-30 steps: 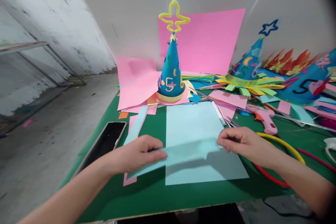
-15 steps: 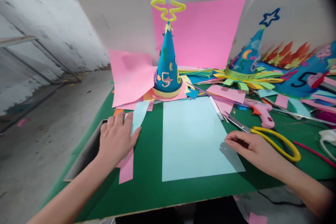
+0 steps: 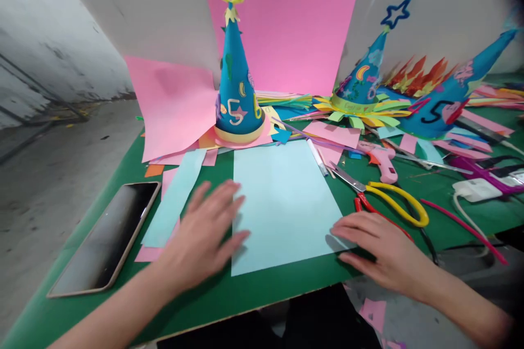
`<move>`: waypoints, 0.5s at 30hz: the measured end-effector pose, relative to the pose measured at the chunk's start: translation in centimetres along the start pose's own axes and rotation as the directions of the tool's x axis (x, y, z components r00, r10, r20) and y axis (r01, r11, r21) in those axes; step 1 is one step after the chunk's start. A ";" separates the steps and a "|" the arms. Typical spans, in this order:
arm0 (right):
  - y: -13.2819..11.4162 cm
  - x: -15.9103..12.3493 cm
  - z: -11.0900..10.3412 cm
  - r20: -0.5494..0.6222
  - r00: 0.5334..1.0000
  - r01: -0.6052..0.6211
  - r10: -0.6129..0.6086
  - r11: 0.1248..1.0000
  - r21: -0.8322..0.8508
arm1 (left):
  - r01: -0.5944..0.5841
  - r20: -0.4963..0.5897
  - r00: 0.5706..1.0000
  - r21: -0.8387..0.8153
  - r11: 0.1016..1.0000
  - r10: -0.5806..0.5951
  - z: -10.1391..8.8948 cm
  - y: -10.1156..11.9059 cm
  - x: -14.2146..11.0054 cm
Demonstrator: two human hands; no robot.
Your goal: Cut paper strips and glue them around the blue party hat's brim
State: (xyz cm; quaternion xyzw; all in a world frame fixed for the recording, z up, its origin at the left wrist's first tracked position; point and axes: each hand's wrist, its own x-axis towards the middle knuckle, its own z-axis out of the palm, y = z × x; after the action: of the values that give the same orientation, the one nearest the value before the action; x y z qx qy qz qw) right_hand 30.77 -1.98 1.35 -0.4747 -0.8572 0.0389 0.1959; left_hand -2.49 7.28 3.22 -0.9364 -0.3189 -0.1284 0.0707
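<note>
A light blue sheet of paper (image 3: 282, 202) lies flat on the green table in front of me. My left hand (image 3: 204, 229), slightly blurred, hovers at the sheet's left edge with its fingers spread and nothing in them. At the lower right corner of the sheet is my right hand (image 3: 368, 242), its thumb and fingers apart around the edge; I see nothing held. Left of my left hand lies a light blue paper strip (image 3: 176, 202) over pink scraps. Scissors with yellow and red handles (image 3: 352, 180) rest open just beyond my right hand.
A phone (image 3: 110, 234) lies at the table's left. Behind the sheet stands a blue cone hat (image 3: 235, 82) before pink sheets (image 3: 295, 32). More cone hats (image 3: 364, 76), a pink glue gun (image 3: 382, 161), a marker (image 3: 317, 157) and a purple power strip (image 3: 487, 172) are to the right.
My left hand has moved right, off the light blue strip to the sheet's left edge. My right hand has opened at the lower right corner. The view has shifted right.
</note>
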 end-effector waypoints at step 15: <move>0.4 3.0 0.2 -0.016 0.972 0.234 -0.235 0.971 -0.054 | -0.055 -0.037 0.998 -0.310 0.949 0.045 2.8 4.6 -1.0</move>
State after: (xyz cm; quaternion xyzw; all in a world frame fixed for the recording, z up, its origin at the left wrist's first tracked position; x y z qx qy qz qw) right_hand 29.54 0.76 1.96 -0.3756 -0.9057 -0.0118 0.1964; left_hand 0.09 3.70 0.02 -0.9416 -0.2698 -0.1889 -0.0698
